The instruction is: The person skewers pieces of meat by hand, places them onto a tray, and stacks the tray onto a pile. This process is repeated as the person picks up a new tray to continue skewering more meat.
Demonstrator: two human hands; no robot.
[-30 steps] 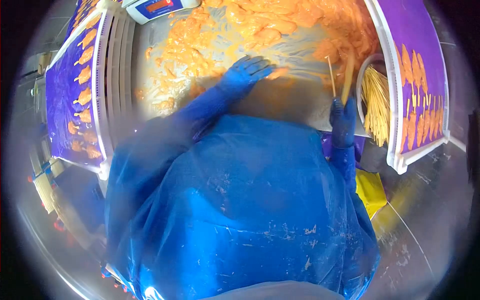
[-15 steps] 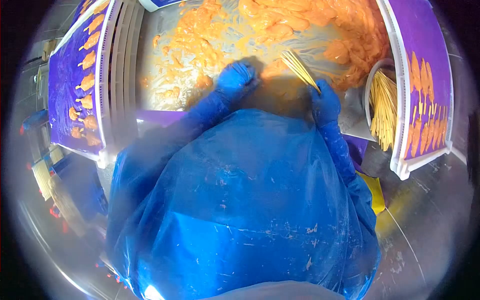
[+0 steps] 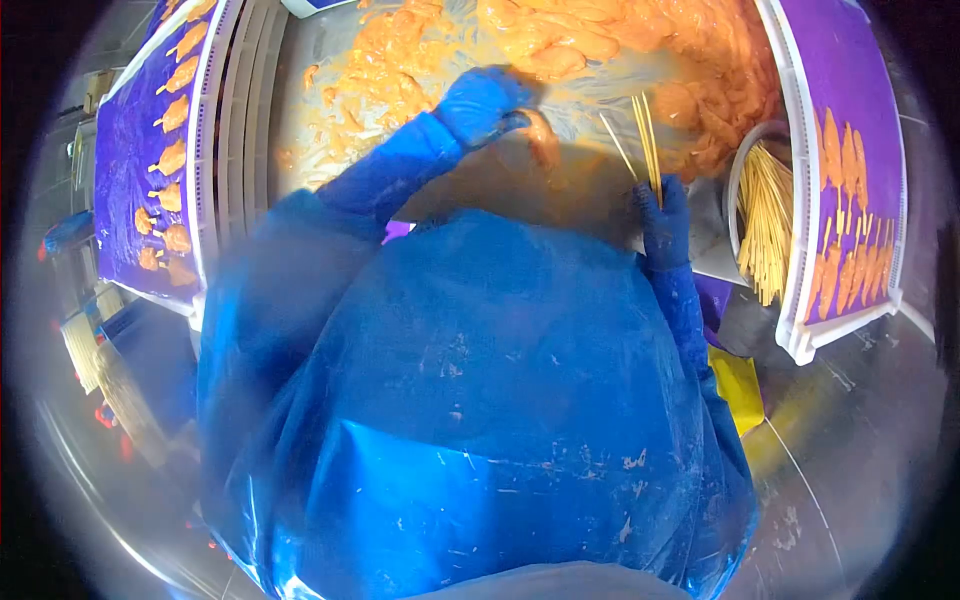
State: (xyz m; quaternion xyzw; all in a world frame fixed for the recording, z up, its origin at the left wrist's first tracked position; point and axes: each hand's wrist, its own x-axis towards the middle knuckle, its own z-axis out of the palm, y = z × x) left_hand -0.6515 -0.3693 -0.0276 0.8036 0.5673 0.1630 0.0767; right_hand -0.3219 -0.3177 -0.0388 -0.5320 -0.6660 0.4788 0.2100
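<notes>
My left hand (image 3: 484,106), in a blue glove, is closed on one end of a strip of raw marinated meat (image 3: 542,138). The strip hangs down beside the thumb, over the metal work surface (image 3: 460,188). On the right, my gloved right hand (image 3: 664,228) is wrapped round several wooden skewers (image 3: 650,140) that point upward. One of them leans away to the left, apart from the bunch. Orange-coated raw meat (image 3: 560,40) lies spread over the far part of the surface, just beyond my left hand.
A round container (image 3: 742,180) full of wooden skewers stands at the right. Beside it, a white-framed tray (image 3: 850,60) with a purple lining bears skewered meat. Stacked trays (image 3: 262,110) rise on the left, the top one holding a row of skewered pieces.
My left hand has moved up and right and now holds a meat strip. In my right hand the skewers have swung more upright, and one has fanned out from the rest.
</notes>
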